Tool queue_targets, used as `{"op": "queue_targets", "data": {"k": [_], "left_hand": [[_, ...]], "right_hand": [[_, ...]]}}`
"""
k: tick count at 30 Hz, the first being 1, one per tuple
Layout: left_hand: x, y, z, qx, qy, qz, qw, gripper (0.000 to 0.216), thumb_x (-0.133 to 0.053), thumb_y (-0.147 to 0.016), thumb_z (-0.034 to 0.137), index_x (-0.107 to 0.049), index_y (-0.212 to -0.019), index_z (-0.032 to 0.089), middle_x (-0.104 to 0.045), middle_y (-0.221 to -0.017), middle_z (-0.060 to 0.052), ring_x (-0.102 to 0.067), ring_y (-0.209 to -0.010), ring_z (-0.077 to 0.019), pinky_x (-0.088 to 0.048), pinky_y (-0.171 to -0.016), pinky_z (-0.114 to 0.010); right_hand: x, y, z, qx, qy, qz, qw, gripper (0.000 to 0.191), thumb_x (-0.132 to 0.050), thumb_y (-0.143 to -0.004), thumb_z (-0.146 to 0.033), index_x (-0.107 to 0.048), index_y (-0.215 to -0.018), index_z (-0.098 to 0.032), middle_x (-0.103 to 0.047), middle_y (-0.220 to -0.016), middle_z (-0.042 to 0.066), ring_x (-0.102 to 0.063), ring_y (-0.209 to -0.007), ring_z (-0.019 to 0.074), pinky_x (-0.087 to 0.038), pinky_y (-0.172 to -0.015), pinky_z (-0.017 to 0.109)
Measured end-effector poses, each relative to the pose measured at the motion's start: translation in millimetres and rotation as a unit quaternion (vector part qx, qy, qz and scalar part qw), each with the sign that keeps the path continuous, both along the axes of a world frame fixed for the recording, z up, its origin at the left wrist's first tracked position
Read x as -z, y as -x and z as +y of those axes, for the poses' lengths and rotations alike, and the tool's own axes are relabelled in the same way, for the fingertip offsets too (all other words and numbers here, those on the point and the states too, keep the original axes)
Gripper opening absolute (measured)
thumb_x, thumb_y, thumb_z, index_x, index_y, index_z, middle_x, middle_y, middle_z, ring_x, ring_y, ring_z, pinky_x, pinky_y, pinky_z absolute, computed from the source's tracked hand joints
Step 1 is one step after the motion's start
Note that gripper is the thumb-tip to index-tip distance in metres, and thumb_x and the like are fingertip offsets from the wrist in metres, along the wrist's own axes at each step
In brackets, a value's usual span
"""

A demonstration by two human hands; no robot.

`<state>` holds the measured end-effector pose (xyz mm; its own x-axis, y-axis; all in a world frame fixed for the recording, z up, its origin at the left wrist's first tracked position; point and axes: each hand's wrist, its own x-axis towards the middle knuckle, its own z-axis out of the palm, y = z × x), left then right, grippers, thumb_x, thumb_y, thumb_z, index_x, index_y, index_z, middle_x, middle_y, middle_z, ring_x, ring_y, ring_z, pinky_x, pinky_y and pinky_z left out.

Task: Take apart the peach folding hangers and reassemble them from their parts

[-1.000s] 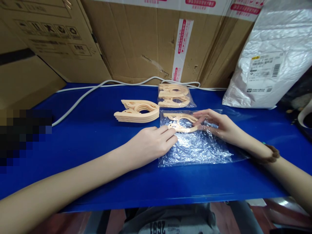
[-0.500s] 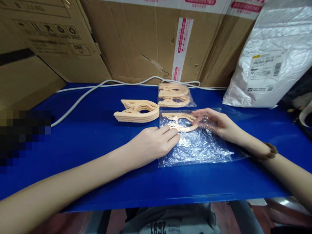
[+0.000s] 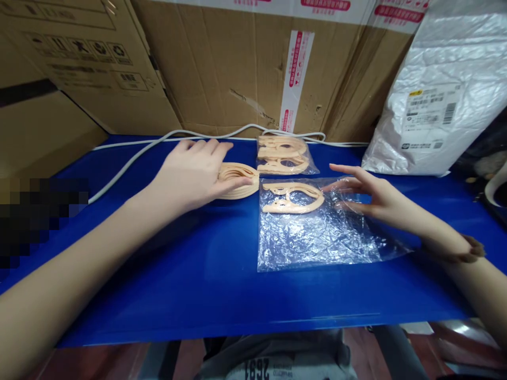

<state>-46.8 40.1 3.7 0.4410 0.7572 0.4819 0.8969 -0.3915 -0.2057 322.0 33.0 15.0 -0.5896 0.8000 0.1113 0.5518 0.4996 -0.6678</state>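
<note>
My left hand (image 3: 194, 171) lies with fingers stretched over a stack of peach plastic pieces (image 3: 241, 183), its thumb resting on the stack's top. One peach piece (image 3: 293, 198) lies inside a clear plastic bag (image 3: 317, 237) flat on the blue table (image 3: 178, 274). My right hand (image 3: 372, 199) is at the bag's right side with fingers spread, the film's edge over its fingertips, a little apart from the piece. A beaded bracelet sits on my right wrist.
A second clear bag filled with peach pieces (image 3: 283, 154) lies behind the open bag. A white cable (image 3: 130, 158) runs along the table's back. Cardboard boxes (image 3: 237, 63) wall the rear, and a white parcel bag (image 3: 435, 95) leans at the right.
My left hand left the bag's left edge and moved up and left onto the stack. My right hand let go of the piece in the bag and drew back to the right.
</note>
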Motion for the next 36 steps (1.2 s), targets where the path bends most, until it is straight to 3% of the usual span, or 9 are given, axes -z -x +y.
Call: {"op": "queue_targets", "data": {"k": [6,10,14,17,19,22,25,29,36], "left_hand": [[11.4,2,9,0.045,0.016,0.020,0.999,0.089,-0.038,-0.077,0.088,-0.066,-0.113,0.011,-0.068,-0.101,-0.018,-0.065,-0.094,-0.0356,-0.048,-0.082,-0.046],[8.2,-3,8,0.045,-0.013,0.024,0.999,0.081,-0.043,-0.078,0.086,-0.067,-0.105,0.013,-0.066,-0.096,-0.017,-0.065,-0.087,-0.0329,-0.050,-0.074,-0.042],[-1.3,-13,-3,0.067,-0.037,-0.013,0.997,0.070,-0.052,-0.080,0.078,-0.064,-0.112,0.016,-0.065,-0.101,-0.015,-0.065,-0.089,-0.0295,-0.051,-0.073,-0.037],[-7.1,-27,-18,0.102,-0.047,-0.037,0.993,0.072,-0.053,-0.081,0.076,-0.060,-0.120,0.015,-0.064,-0.104,-0.014,-0.064,-0.092,-0.0281,-0.051,-0.075,-0.036],[-9.0,-40,-31,0.129,-0.056,-0.046,0.989,0.078,-0.053,-0.081,0.078,-0.058,-0.124,0.013,-0.064,-0.108,-0.015,-0.064,-0.095,-0.0292,-0.052,-0.079,-0.039],[-9.8,-59,-48,0.182,-0.079,-0.054,0.979,0.079,-0.051,-0.083,0.076,-0.059,-0.125,0.009,-0.066,-0.110,-0.018,-0.064,-0.101,-0.0305,-0.052,-0.083,-0.040],[-9.8,-71,-58,0.223,-0.109,-0.054,0.967,0.080,-0.045,-0.087,0.075,-0.063,-0.119,0.004,-0.070,-0.108,-0.018,-0.066,-0.098,-0.0297,-0.053,-0.082,-0.038],[-8.8,-72,-59,0.248,-0.135,-0.025,0.959,0.084,-0.041,-0.089,0.074,-0.062,-0.121,-0.001,-0.071,-0.111,-0.019,-0.067,-0.099,-0.0296,-0.053,-0.084,-0.038],[-1.9,-59,-48,0.222,-0.104,-0.019,0.969,0.083,-0.041,-0.090,0.073,-0.054,-0.133,0.003,-0.068,-0.122,-0.019,-0.064,-0.110,-0.0300,-0.050,-0.092,-0.039]], "right_hand": [[-1.0,-5,4,0.087,-0.129,-0.060,0.986,0.068,-0.061,-0.090,-0.042,-0.031,-0.151,-0.034,-0.070,-0.097,0.005,-0.068,-0.087,0.0270,-0.056,-0.088,0.048],[-3.5,-6,-1,0.156,-0.184,-0.023,0.970,0.070,-0.058,-0.090,-0.034,-0.026,-0.153,-0.034,-0.061,-0.107,0.006,-0.061,-0.078,0.0212,-0.055,-0.082,0.044],[-10.2,6,-14,0.194,-0.201,0.058,0.958,0.058,-0.060,-0.090,-0.027,-0.041,-0.144,-0.032,-0.057,-0.108,0.006,-0.059,-0.083,0.0182,-0.052,-0.082,0.038],[-17.9,25,-29,0.147,-0.129,0.086,0.977,0.025,-0.061,-0.091,-0.034,-0.062,-0.116,-0.030,-0.062,-0.094,0.003,-0.062,-0.088,0.0198,-0.052,-0.081,0.035],[-21.6,39,-39,0.087,-0.059,0.080,0.991,0.013,-0.062,-0.091,-0.038,-0.066,-0.098,-0.028,-0.066,-0.096,0.003,-0.063,-0.093,0.0215,-0.053,-0.081,0.035],[-22.2,56,-52,0.029,0.019,0.110,0.993,0.015,-0.067,-0.088,-0.039,-0.062,-0.093,-0.026,-0.066,-0.096,0.002,-0.064,-0.089,0.0197,-0.055,-0.077,0.032],[-18.3,62,-58,0.020,0.085,0.145,0.985,0.018,-0.070,-0.087,-0.036,-0.055,-0.091,-0.025,-0.060,-0.088,0.000,-0.060,-0.074,0.0127,-0.055,-0.065,0.025],[-14.5,60,-54,0.016,0.167,0.201,0.965,0.023,-0.071,-0.086,-0.033,-0.051,-0.092,-0.024,-0.055,-0.084,-0.002,-0.058,-0.067,0.0096,-0.056,-0.058,0.023],[-20.6,52,-46,0.048,0.190,0.217,0.956,0.025,-0.073,-0.084,-0.033,-0.050,-0.087,-0.024,-0.058,-0.077,-0.003,-0.060,-0.061,0.0109,-0.056,-0.055,0.025]]}}
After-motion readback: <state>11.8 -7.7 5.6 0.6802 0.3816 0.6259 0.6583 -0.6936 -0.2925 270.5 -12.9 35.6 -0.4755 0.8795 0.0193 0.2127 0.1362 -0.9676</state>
